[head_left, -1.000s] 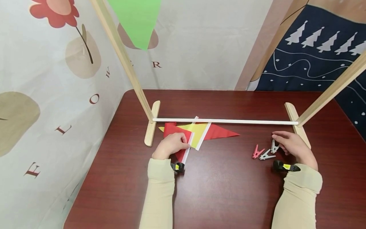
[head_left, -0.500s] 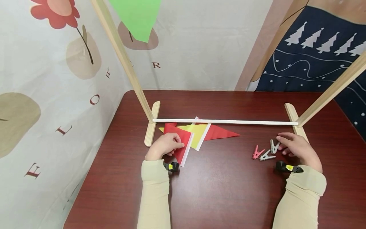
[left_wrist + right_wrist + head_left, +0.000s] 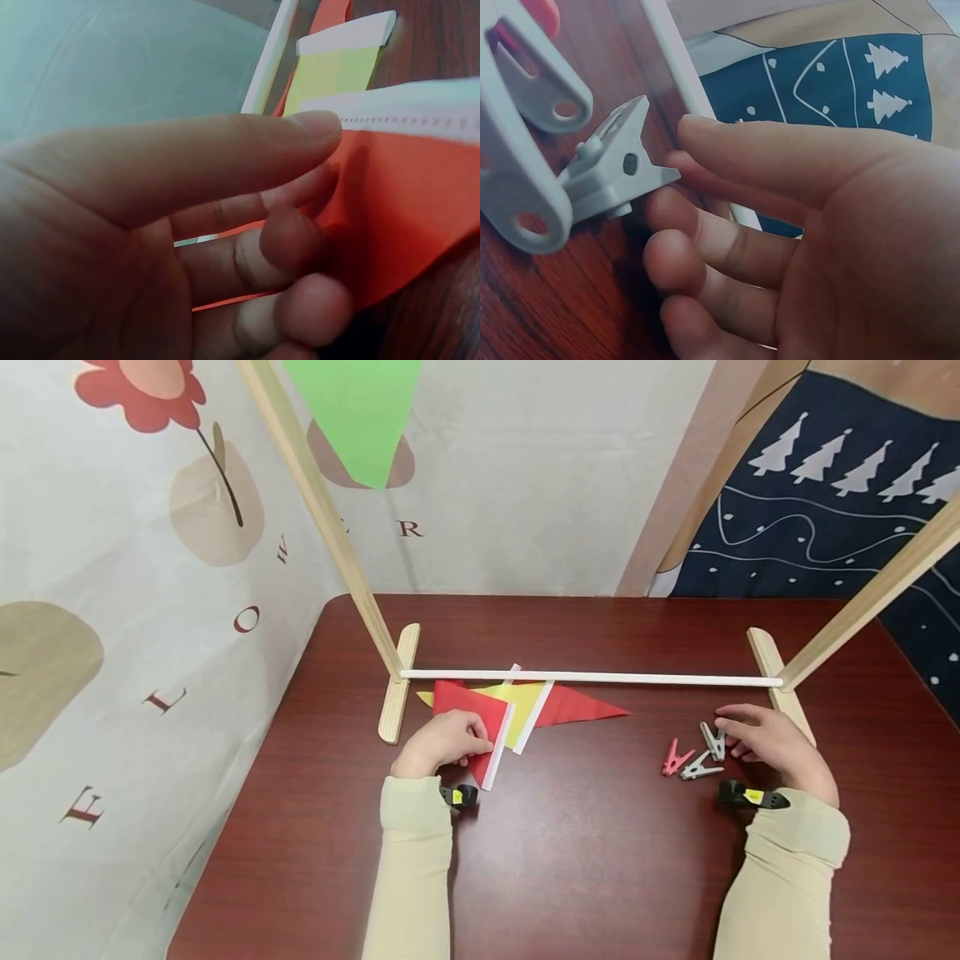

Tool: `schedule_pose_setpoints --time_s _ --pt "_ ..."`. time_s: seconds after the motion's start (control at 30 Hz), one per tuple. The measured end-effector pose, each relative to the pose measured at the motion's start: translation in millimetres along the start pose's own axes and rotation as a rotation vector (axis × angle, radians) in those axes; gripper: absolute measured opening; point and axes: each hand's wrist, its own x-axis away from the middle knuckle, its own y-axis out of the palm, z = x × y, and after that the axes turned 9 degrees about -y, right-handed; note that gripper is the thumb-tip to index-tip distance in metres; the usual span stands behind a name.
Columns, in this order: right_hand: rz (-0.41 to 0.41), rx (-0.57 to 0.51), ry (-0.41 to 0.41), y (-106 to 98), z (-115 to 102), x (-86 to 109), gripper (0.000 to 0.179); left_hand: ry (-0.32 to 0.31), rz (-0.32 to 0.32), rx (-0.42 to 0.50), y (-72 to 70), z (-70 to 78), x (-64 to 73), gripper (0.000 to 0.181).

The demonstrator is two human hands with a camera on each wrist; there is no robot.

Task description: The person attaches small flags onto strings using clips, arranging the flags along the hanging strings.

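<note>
My left hand [image 3: 442,743] rests over a red pennant [image 3: 468,702] with a white hem. In the left wrist view the thumb tip lies at the hem and the curved fingers stand apart from it over the red cloth [image 3: 409,195]. Partly under that pennant lies a yellow one [image 3: 523,702], with another red pennant [image 3: 577,708] to its right. My right hand [image 3: 776,743] is beside a grey clip [image 3: 716,743]; in the right wrist view the fingertips sit right at the clip's end [image 3: 611,169], thumb spread away. A second grey clip [image 3: 699,767] and a pink clip [image 3: 675,760] lie just left.
A white rod [image 3: 600,677] runs low between the wooden feet [image 3: 390,718] of a frame. Its left post [image 3: 322,510] and right post [image 3: 870,602] rise on either side. Above hangs a green pennant [image 3: 360,418]. A printed cloth wall [image 3: 540,510] backs the dark red table [image 3: 585,852].
My left hand slid left, then came back right, and the red pennant shifted slightly right and away with it. The right hand drew back, then returned, and the nearest grey clip now sits further left.
</note>
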Motion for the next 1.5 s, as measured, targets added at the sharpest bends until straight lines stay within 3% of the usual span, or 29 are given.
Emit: schedule_pose_setpoints --time_s 0.2,0.37,0.7,0.93,1.23,1.5 --pt "-0.019 0.076 0.005 1 -4 0.2 0.053 0.061 0.101 -0.136 3.7 8.4 -0.3 0.015" --pt "-0.045 0.067 0.014 3 -5 -1.1 0.052 0.045 0.11 -0.151 7.7 12.4 0.4 0.016" --pt "-0.059 0.059 0.023 4 -11 -3.5 0.05 0.01 0.185 -0.169 14.1 20.2 -1.7 0.017" --pt "-0.044 0.061 0.031 4 -10 -3.0 0.048 0.019 0.202 -0.201 18.8 23.4 -2.2 0.026" --pt "-0.027 0.08 0.076 5 -9 -4.4 0.053 -0.069 0.216 -0.213 22.0 27.4 -3.0 0.027" --pt "-0.027 0.063 0.106 5 -12 -3.9 0.053 -0.096 0.204 -0.232 23.4 29.4 -0.3 0.031"
